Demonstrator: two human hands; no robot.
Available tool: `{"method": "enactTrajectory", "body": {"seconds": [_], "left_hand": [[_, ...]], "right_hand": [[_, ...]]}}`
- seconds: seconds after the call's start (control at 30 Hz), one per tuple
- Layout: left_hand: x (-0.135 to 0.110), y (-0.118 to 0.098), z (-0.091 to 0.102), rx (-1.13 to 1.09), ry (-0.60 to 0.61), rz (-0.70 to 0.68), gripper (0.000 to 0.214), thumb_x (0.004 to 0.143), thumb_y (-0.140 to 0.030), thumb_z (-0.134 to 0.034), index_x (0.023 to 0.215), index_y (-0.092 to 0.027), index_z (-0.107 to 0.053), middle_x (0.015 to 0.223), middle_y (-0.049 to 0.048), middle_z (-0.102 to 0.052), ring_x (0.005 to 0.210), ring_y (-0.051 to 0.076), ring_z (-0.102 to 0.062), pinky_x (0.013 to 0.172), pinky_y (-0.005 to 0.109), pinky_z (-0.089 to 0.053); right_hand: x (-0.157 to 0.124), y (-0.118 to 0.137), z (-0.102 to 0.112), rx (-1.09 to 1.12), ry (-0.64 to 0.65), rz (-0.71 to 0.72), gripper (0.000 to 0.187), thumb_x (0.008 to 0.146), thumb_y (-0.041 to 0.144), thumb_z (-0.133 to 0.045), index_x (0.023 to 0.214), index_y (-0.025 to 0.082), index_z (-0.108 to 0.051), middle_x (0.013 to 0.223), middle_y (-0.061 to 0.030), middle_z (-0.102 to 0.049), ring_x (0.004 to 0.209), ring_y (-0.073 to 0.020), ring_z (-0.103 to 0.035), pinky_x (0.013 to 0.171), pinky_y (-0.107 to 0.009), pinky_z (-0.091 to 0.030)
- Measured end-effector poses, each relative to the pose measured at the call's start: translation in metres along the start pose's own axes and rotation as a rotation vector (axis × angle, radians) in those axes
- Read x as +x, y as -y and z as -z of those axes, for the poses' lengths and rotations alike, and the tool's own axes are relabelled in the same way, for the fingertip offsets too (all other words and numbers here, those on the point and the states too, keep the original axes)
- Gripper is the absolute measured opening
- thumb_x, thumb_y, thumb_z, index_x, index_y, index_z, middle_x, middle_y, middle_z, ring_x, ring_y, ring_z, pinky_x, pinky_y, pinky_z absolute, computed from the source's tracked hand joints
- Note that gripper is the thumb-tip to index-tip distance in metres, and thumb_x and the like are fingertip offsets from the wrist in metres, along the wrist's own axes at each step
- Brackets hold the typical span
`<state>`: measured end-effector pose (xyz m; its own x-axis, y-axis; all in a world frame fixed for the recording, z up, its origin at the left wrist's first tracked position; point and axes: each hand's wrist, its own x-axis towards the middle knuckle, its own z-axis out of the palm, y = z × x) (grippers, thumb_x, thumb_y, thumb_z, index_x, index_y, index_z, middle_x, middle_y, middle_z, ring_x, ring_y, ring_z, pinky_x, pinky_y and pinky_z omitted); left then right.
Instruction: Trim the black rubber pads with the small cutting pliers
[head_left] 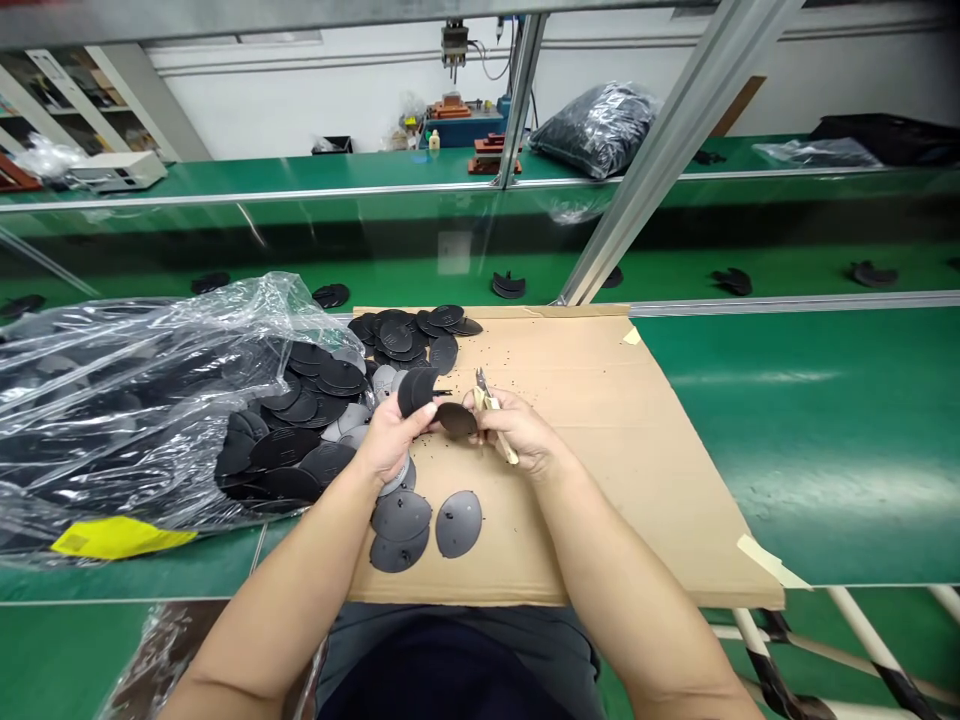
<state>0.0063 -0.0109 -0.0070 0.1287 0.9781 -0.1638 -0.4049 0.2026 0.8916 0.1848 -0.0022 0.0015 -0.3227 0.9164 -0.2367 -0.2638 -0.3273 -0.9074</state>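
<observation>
A dark oval disc (456,419) is held up above the cardboard sheet (615,470), left of that sheet's middle, between the two hands. The left hand (391,438), over the sheet's left part, pinches a few curved black pieces (417,391) between thumb and fingers, its thumb by the disc. The right hand (517,428), nearer the sheet's middle, is closed around cutters with cream handles (496,418), fingertips at the disc's other end; I cannot tell which hand bears the disc's weight.

Below them, close to the sheet's near edge, one grey oval (459,524) lies apart, just right of a few overlapping ovals (401,517). A heap of black ovals (395,337) covers the sheet's far left corner, and tiny dark specks dot the surface nearby. Left of the sheet, a clear plastic bag (150,390) spills more black ovals (285,463) toward it. Beyond the sheet's far edge, curved black parts (508,286) sit spaced along a green strip (420,285). Tape (772,562) marks the sheet's near right corner.
</observation>
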Motion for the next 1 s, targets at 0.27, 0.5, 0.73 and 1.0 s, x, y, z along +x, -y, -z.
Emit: {"method": "enactTrajectory", "body": {"seconds": [0.27,0.5,0.73,1.0], "left_hand": [[0.000,0.002,-0.001,0.050,-0.138,0.005,0.050,0.054,-0.031,-0.086,0.095,-0.013,-0.061,0.083,0.0052,-0.069,0.065,0.016,-0.066,0.056,0.028,-0.055],[-0.001,-0.001,-0.004,0.013,-0.133,0.027,0.053,0.050,-0.029,-0.088,0.093,-0.012,-0.064,0.087,0.0079,-0.070,0.072,0.020,-0.068,0.065,0.034,-0.058],[-0.001,0.005,-0.004,-0.012,-0.114,-0.010,0.046,0.055,-0.031,-0.086,0.092,-0.011,-0.067,0.089,0.0097,-0.072,0.081,0.025,-0.069,0.079,0.045,-0.056],[-0.005,0.004,-0.003,-0.041,-0.020,0.037,0.042,0.058,-0.029,-0.085,0.093,-0.012,-0.068,0.091,0.0101,-0.072,0.082,0.025,-0.069,0.075,0.043,-0.058]], "right_hand": [[0.007,-0.015,-0.016,0.090,-0.107,0.154,0.030,0.069,0.042,-0.073,0.078,0.019,-0.057,0.063,0.0025,-0.055,0.057,-0.0116,-0.052,0.057,-0.026,-0.044],[0.002,-0.015,-0.016,-0.538,-0.257,0.466,0.025,0.076,0.042,-0.066,0.078,0.019,-0.056,0.065,0.0032,-0.052,0.059,-0.0116,-0.045,0.058,-0.025,-0.038],[0.004,-0.013,-0.011,-0.587,-0.200,0.404,0.025,0.077,0.041,-0.064,0.088,0.019,-0.062,0.073,0.0004,-0.059,0.064,-0.0137,-0.051,0.062,-0.026,-0.042],[0.001,-0.008,-0.009,-0.628,-0.090,0.360,0.033,0.078,0.048,-0.064,0.071,0.017,-0.057,0.063,0.0033,-0.047,0.060,-0.0110,-0.043,0.055,-0.023,-0.034]]}}
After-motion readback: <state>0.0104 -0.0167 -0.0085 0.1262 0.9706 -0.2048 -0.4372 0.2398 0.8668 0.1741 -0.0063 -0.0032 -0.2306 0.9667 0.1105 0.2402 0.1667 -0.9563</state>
